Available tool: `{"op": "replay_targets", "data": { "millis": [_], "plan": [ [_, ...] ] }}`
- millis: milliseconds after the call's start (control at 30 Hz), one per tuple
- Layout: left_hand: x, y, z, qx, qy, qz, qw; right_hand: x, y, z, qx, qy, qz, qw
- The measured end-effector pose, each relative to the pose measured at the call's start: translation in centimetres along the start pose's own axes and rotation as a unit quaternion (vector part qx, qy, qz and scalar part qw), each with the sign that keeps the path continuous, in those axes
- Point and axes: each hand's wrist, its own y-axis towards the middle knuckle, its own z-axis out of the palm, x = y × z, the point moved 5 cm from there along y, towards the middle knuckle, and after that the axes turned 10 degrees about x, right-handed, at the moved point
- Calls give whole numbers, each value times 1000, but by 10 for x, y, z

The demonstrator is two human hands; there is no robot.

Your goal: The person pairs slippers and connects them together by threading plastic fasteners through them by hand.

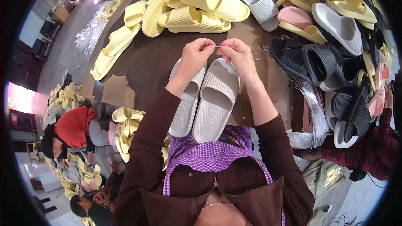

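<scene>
A pair of light grey slide sandals [214, 115] lies side by side at the table's near edge, toes pointing away from me. Above their toe ends, my left hand [193, 57] pinches a thin pale plastic tie [218, 46] between thumb and fingertips. The other side of that tie is pinched by my right hand [240, 57], so the fingertips of both hands nearly meet. Part of the left sandal is hidden behind my left wrist. Whether the tie passes through the sandals is too small to tell.
Yellow slides [194, 19] are heaped at the table's far side. Black slides [320, 65] and pink and grey ones crowd the right, beside a bundle of clear plastic ties [312, 111]. Torn cardboard [118, 91] lies left. A person in red [75, 127] bends over slides at lower left.
</scene>
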Motion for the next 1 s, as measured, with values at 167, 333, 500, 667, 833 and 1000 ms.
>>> {"op": "replay_targets", "data": {
  "millis": [167,333,500,667,833,1000],
  "plan": [
    [-2,-1,4,20,-20,14,999,3,-4,0,-27,-21,-13,999],
    [-4,-1,7,17,-72,-35,997,2,-7,0,-34,-31,-4,999],
    [-3,-1,14,34,-101,-59,993,9,-12,2,-56,-71,-15,996],
    [0,0,15,39,-104,-55,992,11,-14,3,-59,-93,-28,993],
    [0,0,15,38,-124,-59,990,14,-15,5,-58,-122,-30,990],
    [-4,-3,15,39,-181,-81,979,15,-16,5,-55,-120,-17,991]
  ]
}}
